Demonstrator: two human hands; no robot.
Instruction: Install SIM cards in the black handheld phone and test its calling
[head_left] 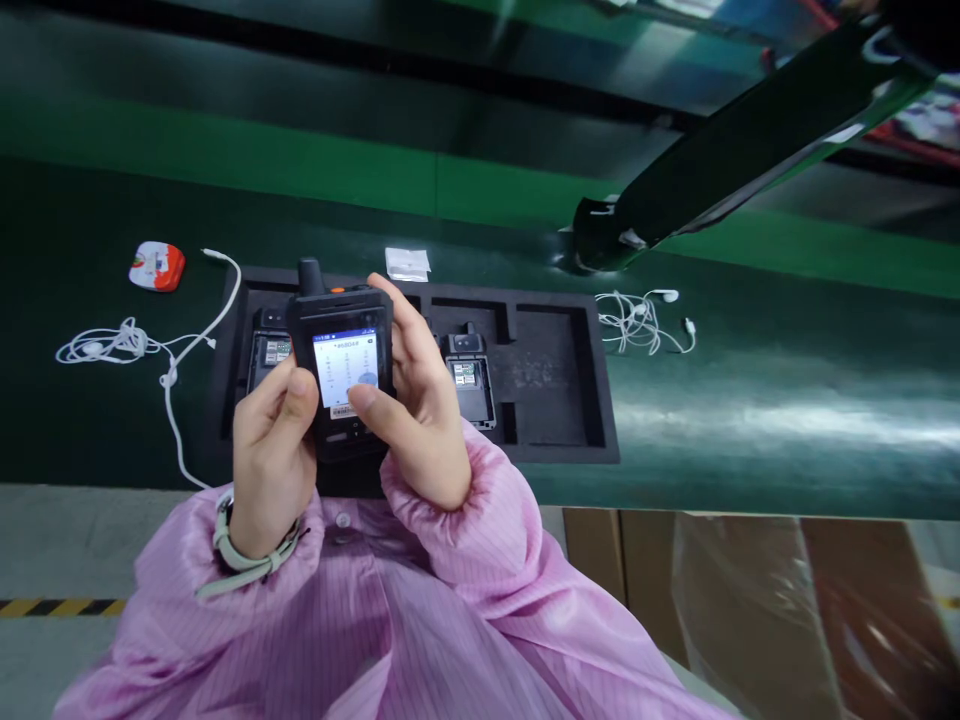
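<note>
Both my hands hold a black rugged radio phone (pixel 340 368) with a stubby antenna, upright above a foam tray. Its lit screen (pixel 345 370) shows a dial pad. My left hand (pixel 274 450) grips its lower left side. My right hand (pixel 416 400) wraps its right side, with the thumb on the lower screen. Below it, a black foam tray (pixel 555 400) holds a similar handset (pixel 469 385) with its back open, and another (pixel 268 355) partly hidden behind my left hand.
White wired earphones (pixel 645 325) lie right of the tray and another white set (pixel 142 340) left of it, near a red-and-white packet (pixel 157 266). A white paper sachet (pixel 407 263) lies behind the tray on the green bench (pixel 787 420). A dark bar (pixel 750 140) slants overhead; cardboard (pixel 750 610) stands below right.
</note>
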